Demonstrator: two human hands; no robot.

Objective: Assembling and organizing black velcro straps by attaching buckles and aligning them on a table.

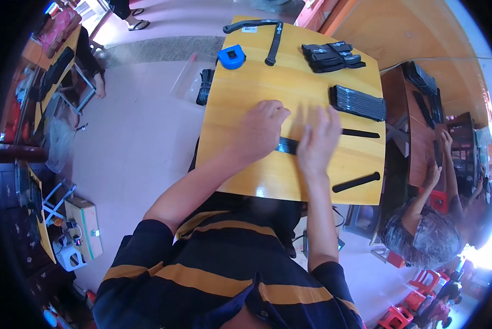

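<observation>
Yellow tabletop (240, 183) — black strap (287, 145) probably light, limp; pinch ends. Left hand (263, 129) curled, grip unclear — right hand (318, 143), 3 o'clock, spread.

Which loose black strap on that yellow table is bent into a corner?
The strap at the far left corner, just beyond the blue tape measure. It turns sharply; the two loose strips right of the right hand lie straight.

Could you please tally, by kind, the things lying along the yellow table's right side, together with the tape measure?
Black strap bundles: 2
Loose black strips: 2
Blue tape measure: 1
Total: 5
</observation>
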